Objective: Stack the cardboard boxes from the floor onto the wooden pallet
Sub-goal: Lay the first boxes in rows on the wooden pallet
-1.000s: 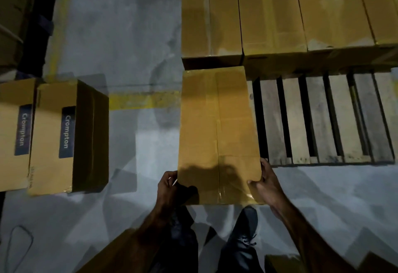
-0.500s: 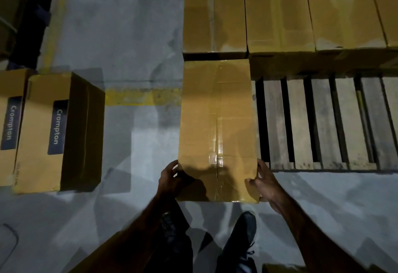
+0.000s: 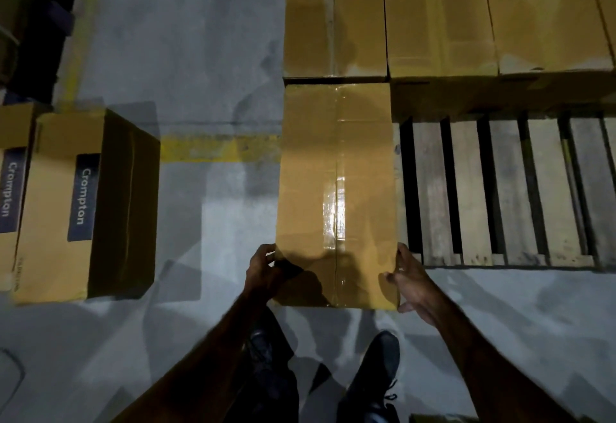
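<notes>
A long taped cardboard box (image 3: 333, 169) lies lengthwise at the left end of the wooden pallet (image 3: 500, 189), its far end against the row of boxes (image 3: 433, 12) at the pallet's back. My left hand (image 3: 263, 272) grips the box's near left corner. My right hand (image 3: 405, 281) holds the near right corner, thumb on top and fingers down the side. The near end of the box overhangs the pallet's front edge. To the left, on the floor, stand two boxes labelled Crompton (image 3: 66, 202).
The grey concrete floor (image 3: 200, 55) carries a yellow line (image 3: 216, 149) between the floor boxes and the pallet. My dark shoes (image 3: 373, 379) stand just below the held box. Bare pallet slats extend right of the box. Dark stacked goods (image 3: 30, 22) fill the upper left.
The box has slid away from me along the pallet until its far end met the back row. Both hands stayed on its near corners.
</notes>
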A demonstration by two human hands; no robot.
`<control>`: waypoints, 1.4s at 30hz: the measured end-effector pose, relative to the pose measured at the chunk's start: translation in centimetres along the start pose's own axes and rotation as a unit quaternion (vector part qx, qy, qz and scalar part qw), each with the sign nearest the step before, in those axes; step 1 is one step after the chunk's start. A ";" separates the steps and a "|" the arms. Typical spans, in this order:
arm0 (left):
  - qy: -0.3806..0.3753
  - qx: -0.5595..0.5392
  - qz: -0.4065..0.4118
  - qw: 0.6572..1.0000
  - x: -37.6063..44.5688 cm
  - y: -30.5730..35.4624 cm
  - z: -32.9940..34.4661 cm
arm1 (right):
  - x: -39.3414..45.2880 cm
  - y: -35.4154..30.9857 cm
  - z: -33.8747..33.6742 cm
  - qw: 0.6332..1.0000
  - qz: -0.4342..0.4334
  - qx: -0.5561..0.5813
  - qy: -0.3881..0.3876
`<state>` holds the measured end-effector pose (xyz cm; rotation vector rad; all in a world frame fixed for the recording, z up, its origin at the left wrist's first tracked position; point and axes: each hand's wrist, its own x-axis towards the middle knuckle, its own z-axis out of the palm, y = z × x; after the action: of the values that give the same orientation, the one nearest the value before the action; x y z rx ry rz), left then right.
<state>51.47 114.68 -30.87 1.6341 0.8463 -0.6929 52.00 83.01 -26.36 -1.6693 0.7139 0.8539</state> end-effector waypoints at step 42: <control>0.048 0.011 0.013 0.999 1.6 -0.7 0.9 | 1.7 0.6 0.0 1.000 -0.005 -0.005 0.008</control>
<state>51.78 114.20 -32.76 1.7068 0.8862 -0.6125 52.51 82.82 -28.10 -1.6883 0.7133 0.8401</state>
